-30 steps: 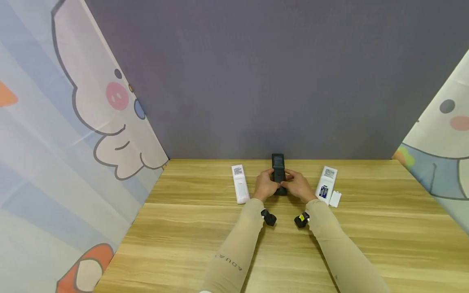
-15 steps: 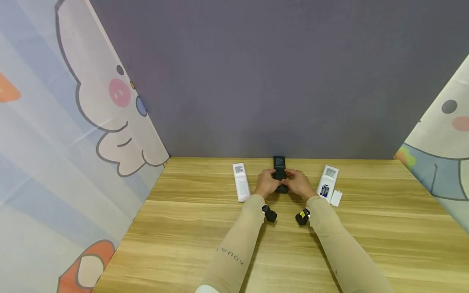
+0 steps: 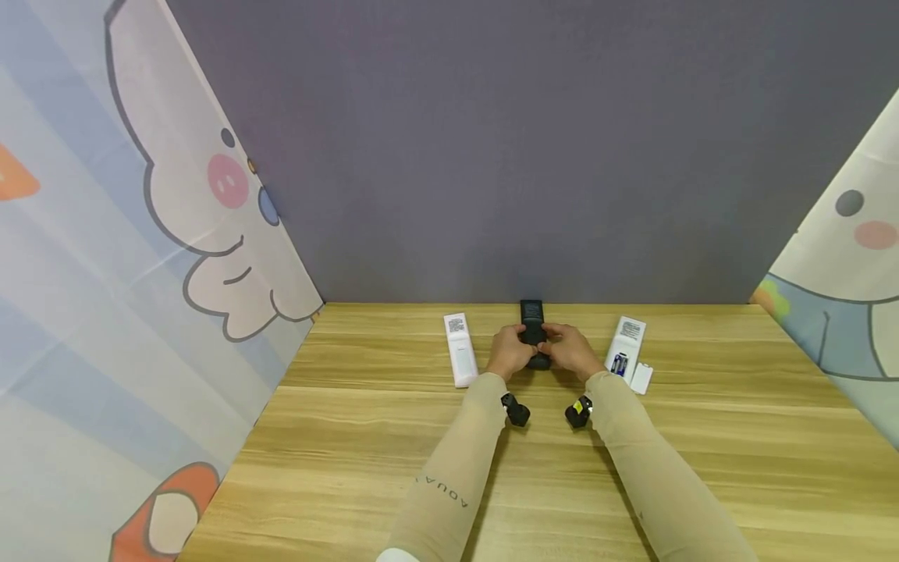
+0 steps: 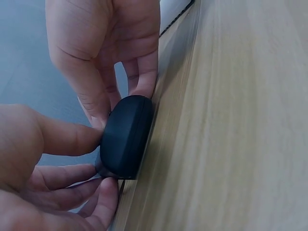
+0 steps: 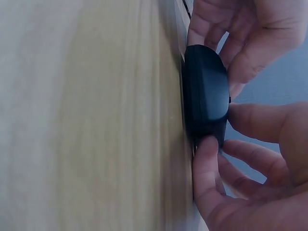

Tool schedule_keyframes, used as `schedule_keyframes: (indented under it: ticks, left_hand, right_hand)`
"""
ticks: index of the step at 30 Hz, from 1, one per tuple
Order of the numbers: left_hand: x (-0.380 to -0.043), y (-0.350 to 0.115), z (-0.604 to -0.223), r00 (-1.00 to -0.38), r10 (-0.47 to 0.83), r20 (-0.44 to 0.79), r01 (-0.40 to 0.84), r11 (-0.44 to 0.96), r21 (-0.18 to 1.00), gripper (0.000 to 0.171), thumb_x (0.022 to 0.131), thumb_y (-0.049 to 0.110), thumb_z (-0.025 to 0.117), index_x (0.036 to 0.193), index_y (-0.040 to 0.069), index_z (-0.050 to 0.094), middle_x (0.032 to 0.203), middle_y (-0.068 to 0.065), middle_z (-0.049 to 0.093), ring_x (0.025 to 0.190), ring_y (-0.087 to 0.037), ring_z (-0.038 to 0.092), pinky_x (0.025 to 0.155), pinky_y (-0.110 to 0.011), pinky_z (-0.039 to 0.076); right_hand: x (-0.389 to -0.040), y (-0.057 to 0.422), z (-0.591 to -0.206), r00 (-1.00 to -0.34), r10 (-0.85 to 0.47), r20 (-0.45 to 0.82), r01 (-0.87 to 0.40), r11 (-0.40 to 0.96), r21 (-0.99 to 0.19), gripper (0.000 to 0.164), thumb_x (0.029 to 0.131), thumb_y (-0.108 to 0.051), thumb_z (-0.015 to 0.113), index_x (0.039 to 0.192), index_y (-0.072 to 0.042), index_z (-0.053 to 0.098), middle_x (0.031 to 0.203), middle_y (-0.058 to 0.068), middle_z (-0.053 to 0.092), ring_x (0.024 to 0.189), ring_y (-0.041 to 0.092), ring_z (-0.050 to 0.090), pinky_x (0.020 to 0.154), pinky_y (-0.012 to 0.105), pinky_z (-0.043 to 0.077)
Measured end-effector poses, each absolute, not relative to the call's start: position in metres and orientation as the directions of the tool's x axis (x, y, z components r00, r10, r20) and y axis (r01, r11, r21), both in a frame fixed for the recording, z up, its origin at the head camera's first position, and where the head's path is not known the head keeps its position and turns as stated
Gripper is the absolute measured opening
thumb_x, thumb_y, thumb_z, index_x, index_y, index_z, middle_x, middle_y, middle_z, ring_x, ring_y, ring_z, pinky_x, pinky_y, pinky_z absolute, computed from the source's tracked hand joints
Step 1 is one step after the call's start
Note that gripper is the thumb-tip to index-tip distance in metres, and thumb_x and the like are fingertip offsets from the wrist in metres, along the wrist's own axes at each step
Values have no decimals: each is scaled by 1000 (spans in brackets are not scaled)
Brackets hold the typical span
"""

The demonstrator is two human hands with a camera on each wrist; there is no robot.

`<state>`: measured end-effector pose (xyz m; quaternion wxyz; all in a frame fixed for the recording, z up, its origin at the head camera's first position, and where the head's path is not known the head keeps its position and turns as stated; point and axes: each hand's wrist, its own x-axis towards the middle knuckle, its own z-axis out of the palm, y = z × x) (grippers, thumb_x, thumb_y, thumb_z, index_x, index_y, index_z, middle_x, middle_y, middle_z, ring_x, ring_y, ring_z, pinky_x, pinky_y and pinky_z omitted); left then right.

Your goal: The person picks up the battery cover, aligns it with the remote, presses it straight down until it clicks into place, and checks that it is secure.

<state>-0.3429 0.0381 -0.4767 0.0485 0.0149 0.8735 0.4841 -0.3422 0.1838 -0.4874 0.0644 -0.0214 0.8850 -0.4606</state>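
Observation:
A black remote control (image 3: 531, 312) lies lengthwise near the back of the table, a printed label showing on its far end. My left hand (image 3: 511, 351) grips its left side, fingers along the edge and thumb on the upper face. From the other side my right hand (image 3: 567, 351) holds it the same way, the two thumbs close together. Both wrist views show the near end of the remote (image 4: 126, 137) rounded and right at the tabletop. Much of its middle is hidden by the fingers.
To the left lies a white remote (image 3: 460, 351), label side up. On the right another white remote (image 3: 630, 336) has its battery bay uncovered, with batteries (image 3: 620, 364) inside and a white battery cover (image 3: 641, 378) beside it. A dark grey panel (image 3: 520, 156) stands behind the table.
The far end of the black remote sits slightly lower against the table's back edge than a second ago. Both hands keep their grip, thumbs on top.

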Motion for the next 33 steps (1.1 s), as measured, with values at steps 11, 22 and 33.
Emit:
schedule_keyframes:
  ticks: [11,22,33]
  left_hand:
    - [-344,39,-482,-995,79,-55,-8,501,865,58,89,4,75,144,3,57,140,-18,64,130,-33,60,103,-41,54]
    - [-347,40,-481,-997,72,-40,7,554,833,56,90,6,75,143,2,58,136,-18,66,126,-33,63,102,-41,54]
    - [-333,44,-467,-997,66,34,70,667,741,43,95,16,72,136,8,65,133,-14,67,126,-36,60,101,-44,54]
  right_hand:
    - [-339,186,-488,-991,-103,-91,18,556,-831,59,102,-15,58,155,1,40,154,31,43,138,48,47,107,54,48]
    - [-334,188,-484,-988,-129,-79,-7,562,-827,56,101,-12,58,152,7,42,150,32,48,134,47,51,106,53,50]
    - [-313,219,-470,-988,-147,-37,-47,533,-845,40,106,-19,54,139,4,54,130,27,61,108,39,66,85,45,59]
